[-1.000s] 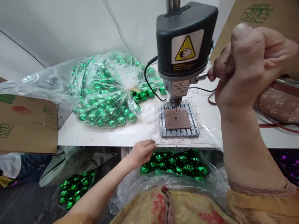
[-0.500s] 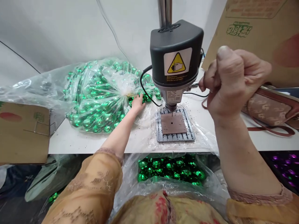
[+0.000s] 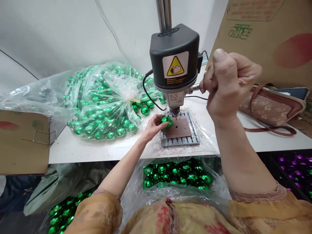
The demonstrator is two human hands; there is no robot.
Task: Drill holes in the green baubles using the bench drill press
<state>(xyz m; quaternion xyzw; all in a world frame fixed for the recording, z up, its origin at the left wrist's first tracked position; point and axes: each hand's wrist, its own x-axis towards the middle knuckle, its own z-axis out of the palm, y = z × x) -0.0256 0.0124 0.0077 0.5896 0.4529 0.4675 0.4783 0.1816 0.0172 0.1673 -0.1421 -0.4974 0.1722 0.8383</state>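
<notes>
Between the thumb and fingers of my left hand (image 3: 153,126) is a shiny green faceted ball (image 3: 166,122), held over the left edge of a brown plate (image 3: 182,129) with a small dark hole. That plate lies on the slotted metal base (image 3: 180,142) of a small drill press (image 3: 174,58). The thin drill bit (image 3: 176,119) points down just right of the ball. My right hand (image 3: 230,81) is closed around the press's lever (image 3: 195,87), most of which the fingers hide. Left of the press, a clear plastic bag (image 3: 97,100) full of green balls lies on the table, several balls spilling from its mouth.
More green balls (image 3: 175,172) sit in a plastic-lined opening below the table edge. Purple balls (image 3: 296,169) show at lower right. A strapped handbag (image 3: 270,107) and cardboard (image 3: 258,39) stand on the right; a cardboard flap (image 3: 21,143) is at left. Dark shavings surround the base.
My left hand has come from the bag's mouth rightward and nearer to the drill base, now with a green ball in it. My right hand stays on the lever. The view has shifted slightly.
</notes>
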